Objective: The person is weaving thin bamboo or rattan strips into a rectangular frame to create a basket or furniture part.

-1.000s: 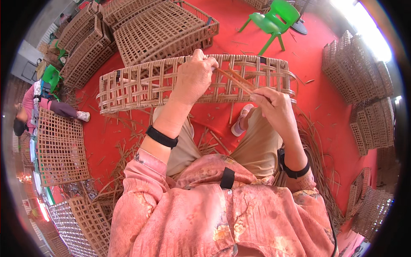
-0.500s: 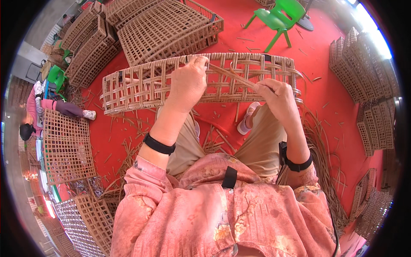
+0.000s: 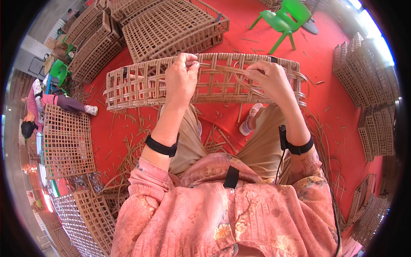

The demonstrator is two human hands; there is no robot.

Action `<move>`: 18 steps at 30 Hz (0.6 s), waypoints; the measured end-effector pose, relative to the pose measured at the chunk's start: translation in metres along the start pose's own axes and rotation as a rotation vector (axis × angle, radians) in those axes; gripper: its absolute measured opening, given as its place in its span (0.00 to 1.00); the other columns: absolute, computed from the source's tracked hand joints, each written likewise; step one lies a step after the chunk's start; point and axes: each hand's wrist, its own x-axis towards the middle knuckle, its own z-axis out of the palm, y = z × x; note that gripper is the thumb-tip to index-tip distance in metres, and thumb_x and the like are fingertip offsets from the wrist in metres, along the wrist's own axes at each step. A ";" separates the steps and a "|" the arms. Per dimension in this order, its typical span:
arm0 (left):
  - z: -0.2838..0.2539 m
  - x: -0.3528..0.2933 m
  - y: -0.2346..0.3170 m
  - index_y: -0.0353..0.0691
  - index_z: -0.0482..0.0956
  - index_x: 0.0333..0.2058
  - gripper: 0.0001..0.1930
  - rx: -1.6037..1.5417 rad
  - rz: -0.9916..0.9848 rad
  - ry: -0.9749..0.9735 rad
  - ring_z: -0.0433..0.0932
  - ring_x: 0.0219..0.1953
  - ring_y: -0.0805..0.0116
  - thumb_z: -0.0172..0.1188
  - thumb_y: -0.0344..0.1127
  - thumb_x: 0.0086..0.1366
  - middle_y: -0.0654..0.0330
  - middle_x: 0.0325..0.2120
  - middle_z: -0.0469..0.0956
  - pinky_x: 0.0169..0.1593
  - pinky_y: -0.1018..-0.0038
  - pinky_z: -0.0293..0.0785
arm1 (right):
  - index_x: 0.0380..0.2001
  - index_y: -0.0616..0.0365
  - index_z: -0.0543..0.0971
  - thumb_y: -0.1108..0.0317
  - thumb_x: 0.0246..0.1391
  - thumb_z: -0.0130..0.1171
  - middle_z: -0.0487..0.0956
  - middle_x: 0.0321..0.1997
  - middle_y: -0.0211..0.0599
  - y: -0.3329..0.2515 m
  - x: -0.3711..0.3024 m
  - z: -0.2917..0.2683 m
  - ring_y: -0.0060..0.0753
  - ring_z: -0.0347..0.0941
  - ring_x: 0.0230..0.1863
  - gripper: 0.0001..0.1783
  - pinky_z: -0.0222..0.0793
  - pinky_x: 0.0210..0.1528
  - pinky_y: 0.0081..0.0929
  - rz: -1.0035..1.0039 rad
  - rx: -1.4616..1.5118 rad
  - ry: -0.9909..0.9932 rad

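A long open-weave rattan basket side point(image 3: 141, 88) lies crosswise in front of me, above my knees, its wrapped rim along the far edge. At that far rim, left of the middle, my left hand point(image 3: 180, 81) is closed in a pinch; its fingertips meet one end of a rattan strip point(image 3: 220, 67). To the right, my right hand point(image 3: 274, 81) pinches the same strip between thumb and fingers, in front of the weave. A loop of strip bends down beside the right fingertips. My fingers partly hide the rim.
Woven rattan panels point(image 3: 171, 30) are stacked at the far left, and more stacks point(image 3: 359, 73) stand on the right. A green chair point(image 3: 284, 19) is at the far right. Offcuts litter the red floor point(image 3: 317, 94). At left, another person point(image 3: 36, 103) sits by a woven panel point(image 3: 68, 141).
My right hand has moved up and slightly left, closer to the rim. The strip between my hands slants less and now loops near the right fingers. My left hand has shifted slightly left.
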 end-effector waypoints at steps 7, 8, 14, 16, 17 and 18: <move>-0.020 -0.005 -0.005 0.45 0.83 0.32 0.04 0.467 0.205 0.069 0.79 0.31 0.58 0.66 0.36 0.60 0.60 0.31 0.75 0.36 0.64 0.76 | 0.34 0.61 0.85 0.60 0.54 0.62 0.80 0.23 0.43 -0.003 0.025 0.009 0.33 0.76 0.25 0.14 0.71 0.33 0.34 -0.045 0.013 -0.073; -0.023 -0.006 -0.002 0.46 0.83 0.34 0.04 0.529 0.214 0.053 0.79 0.32 0.60 0.65 0.36 0.61 0.61 0.31 0.75 0.36 0.65 0.76 | 0.33 0.61 0.85 0.60 0.53 0.62 0.81 0.24 0.43 -0.003 0.027 0.011 0.33 0.76 0.25 0.15 0.72 0.34 0.34 -0.060 0.034 -0.071; -0.032 -0.004 -0.009 0.45 0.79 0.40 0.07 0.587 0.201 0.048 0.81 0.35 0.55 0.63 0.35 0.63 0.60 0.34 0.79 0.39 0.63 0.76 | 0.34 0.60 0.85 0.59 0.53 0.63 0.82 0.25 0.44 -0.007 0.036 0.024 0.37 0.78 0.26 0.15 0.73 0.36 0.35 -0.049 0.012 -0.099; -0.035 -0.006 -0.011 0.44 0.78 0.41 0.08 0.636 0.186 0.009 0.81 0.37 0.53 0.62 0.34 0.63 0.59 0.35 0.81 0.40 0.62 0.76 | 0.33 0.60 0.85 0.59 0.53 0.63 0.82 0.25 0.44 -0.015 0.037 0.025 0.39 0.79 0.27 0.14 0.73 0.36 0.36 -0.030 -0.028 -0.118; -0.035 -0.006 -0.012 0.42 0.78 0.41 0.08 0.599 0.177 -0.012 0.81 0.37 0.54 0.61 0.32 0.63 0.57 0.35 0.82 0.41 0.63 0.77 | 0.33 0.60 0.85 0.59 0.52 0.63 0.82 0.25 0.45 -0.018 0.036 0.026 0.40 0.80 0.29 0.14 0.73 0.36 0.36 -0.010 -0.069 -0.133; -0.034 -0.004 -0.012 0.40 0.78 0.40 0.07 0.561 0.173 -0.028 0.82 0.38 0.54 0.61 0.30 0.63 0.56 0.35 0.82 0.42 0.64 0.77 | 0.33 0.60 0.85 0.59 0.52 0.63 0.82 0.25 0.45 -0.017 0.036 0.028 0.40 0.80 0.29 0.14 0.73 0.36 0.36 -0.012 -0.069 -0.134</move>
